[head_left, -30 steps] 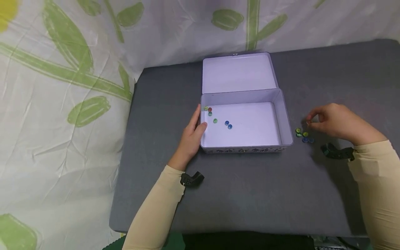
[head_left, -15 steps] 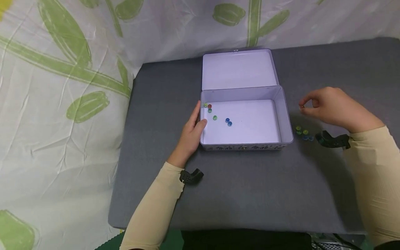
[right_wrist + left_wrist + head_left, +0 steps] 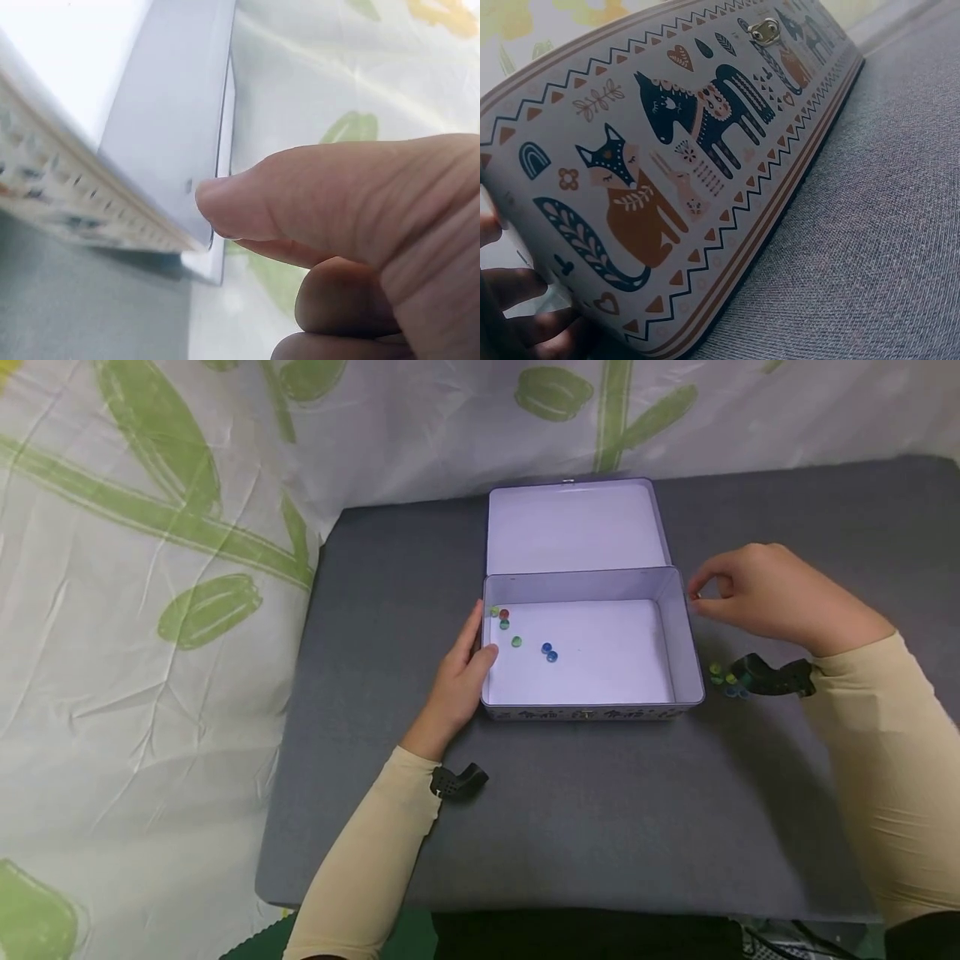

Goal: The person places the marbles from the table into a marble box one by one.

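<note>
An open tin box (image 3: 588, 587) with a white inside stands on the table, its front printed with a fox and a horse in the left wrist view. My left hand (image 3: 453, 683) grips its left side, thumb at the rim and fingers (image 3: 525, 296) along the outer wall. Inside lie a red marble (image 3: 504, 614), several green marbles (image 3: 517, 642) and two blue marbles (image 3: 552, 657). My right hand (image 3: 783, 597) is raised beside the box's back right corner. Thumb and forefinger pinch a tiny reddish marble, mostly hidden by the fingertips.
Several green and blue marbles (image 3: 716, 669) lie on the grey table (image 3: 585, 818) right of the box, partly covered by the right wrist camera (image 3: 772, 677). The box's lid (image 3: 577, 531) is folded back behind it. A leaf-patterned sheet (image 3: 420, 435) hangs behind the table.
My right hand has lifted the reddish marble from beside the other marbles and moved up and left to the box's right edge. My left hand stays at the box.
</note>
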The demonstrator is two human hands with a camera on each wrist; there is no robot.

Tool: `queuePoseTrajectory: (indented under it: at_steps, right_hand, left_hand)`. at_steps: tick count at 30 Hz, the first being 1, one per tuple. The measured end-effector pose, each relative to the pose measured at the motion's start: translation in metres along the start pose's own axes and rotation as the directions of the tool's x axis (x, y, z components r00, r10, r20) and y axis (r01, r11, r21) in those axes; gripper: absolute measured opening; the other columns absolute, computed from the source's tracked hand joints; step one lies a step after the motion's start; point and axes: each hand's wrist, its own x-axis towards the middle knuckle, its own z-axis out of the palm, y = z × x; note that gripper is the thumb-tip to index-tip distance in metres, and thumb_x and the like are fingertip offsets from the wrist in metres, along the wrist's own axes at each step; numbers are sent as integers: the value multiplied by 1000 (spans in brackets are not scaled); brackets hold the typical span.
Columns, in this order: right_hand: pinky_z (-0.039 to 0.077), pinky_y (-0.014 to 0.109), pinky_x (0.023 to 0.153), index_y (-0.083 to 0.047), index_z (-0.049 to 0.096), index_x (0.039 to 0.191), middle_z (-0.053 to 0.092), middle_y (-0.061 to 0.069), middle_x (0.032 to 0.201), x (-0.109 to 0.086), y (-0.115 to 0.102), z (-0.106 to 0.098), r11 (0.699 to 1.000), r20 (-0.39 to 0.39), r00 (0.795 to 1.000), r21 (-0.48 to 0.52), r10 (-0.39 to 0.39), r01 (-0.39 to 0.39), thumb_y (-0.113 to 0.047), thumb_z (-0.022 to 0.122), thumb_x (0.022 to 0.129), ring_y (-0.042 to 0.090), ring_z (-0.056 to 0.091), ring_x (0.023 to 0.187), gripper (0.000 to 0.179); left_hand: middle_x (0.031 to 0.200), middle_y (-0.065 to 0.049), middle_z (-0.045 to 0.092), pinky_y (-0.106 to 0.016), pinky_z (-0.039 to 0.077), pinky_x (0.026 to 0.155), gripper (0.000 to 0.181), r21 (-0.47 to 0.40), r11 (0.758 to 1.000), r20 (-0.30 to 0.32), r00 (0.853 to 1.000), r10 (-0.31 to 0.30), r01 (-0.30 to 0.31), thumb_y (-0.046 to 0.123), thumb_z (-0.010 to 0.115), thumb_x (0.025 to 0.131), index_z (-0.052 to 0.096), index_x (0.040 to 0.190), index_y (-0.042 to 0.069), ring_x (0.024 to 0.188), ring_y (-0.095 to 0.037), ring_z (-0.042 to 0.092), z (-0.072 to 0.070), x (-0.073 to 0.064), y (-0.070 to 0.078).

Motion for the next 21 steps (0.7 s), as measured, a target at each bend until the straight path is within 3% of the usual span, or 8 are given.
queuePoseTrajectory:
  at_steps: [3, 10, 16, 21]
  right_hand:
    - [30, 29, 51, -6, 72, 109, 40, 0, 53, 4, -4, -1, 1000, -1, 1000, -3, -16, 16, -19, 66, 92, 11, 32, 48, 22]
    - [31, 30, 53, -6, 73, 108, 42, 1, 56, 16, -13, 0, 999, 19, 999, 4, -39, 39, -20, 66, 92, 12, 35, 51, 22]
    - [31, 31, 50, -8, 73, 107, 44, 3, 57, 22, -19, 5, 999, 60, 998, 22, -27, 26, -20, 68, 91, 15, 37, 51, 21]
    - [32, 32, 51, -9, 74, 104, 46, 3, 57, 28, -26, 11, 998, 54, 996, 22, -66, 65, -20, 69, 90, 16, 40, 54, 18]
  left_hand:
    - [160, 17, 17, -29, 15, 118, 61, 11, 1000, -7, 1000, 15, -15, 26, 43, 102, 18, 156, 35, 144, 2, 15, 3, 1, -2]
    - [158, 20, 20, -32, 16, 118, 62, 3, 1000, -18, 1000, 24, -24, 29, 45, 100, 21, 157, 29, 144, 3, 17, 9, 1, 1]
    - [157, 21, 21, -32, 16, 118, 60, 14, 1000, -13, 1000, 8, -7, 30, 45, 101, 20, 155, 38, 143, 4, 17, 14, 3, 0]
    - [158, 19, 21, -30, 16, 118, 60, 9, 1000, -16, 1000, 22, -22, 29, 45, 101, 20, 154, 40, 144, 3, 16, 16, 5, -1]
